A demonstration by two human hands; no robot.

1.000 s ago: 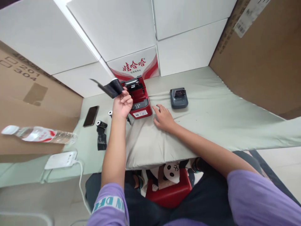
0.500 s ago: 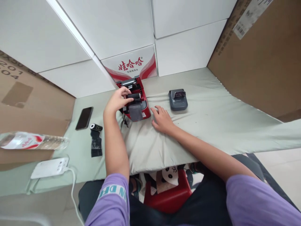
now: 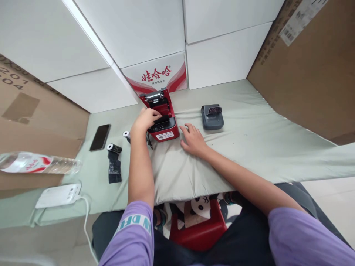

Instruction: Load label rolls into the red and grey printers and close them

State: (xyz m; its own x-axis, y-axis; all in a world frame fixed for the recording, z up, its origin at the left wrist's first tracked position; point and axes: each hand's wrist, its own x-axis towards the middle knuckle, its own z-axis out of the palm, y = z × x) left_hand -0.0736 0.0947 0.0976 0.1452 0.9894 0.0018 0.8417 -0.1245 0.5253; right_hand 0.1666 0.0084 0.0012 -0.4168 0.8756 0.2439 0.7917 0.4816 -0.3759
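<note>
A small red label printer (image 3: 164, 125) stands open on the green cloth, its lid tipped back toward the wall. My left hand (image 3: 145, 121) rests on the printer's left side, fingers reaching into the open paper bay where a dark roll lies. My right hand (image 3: 193, 139) lies flat on the cloth just right of the printer, fingers spread, holding nothing. A black roll with a loose strip (image 3: 113, 162) lies to the left, and a smaller roll (image 3: 127, 134) sits beside my left wrist.
A grey printer (image 3: 212, 116) sits right of the red one. A black phone (image 3: 100, 136), a water bottle (image 3: 39, 162) and a white power strip (image 3: 58, 195) lie at left. White boxes (image 3: 155, 33) and cardboard (image 3: 310, 70) wall in the surface.
My left hand brought the dark roll down from the air into the printer's bay, and its loose strip no longer hangs over the front. My right hand stayed put.
</note>
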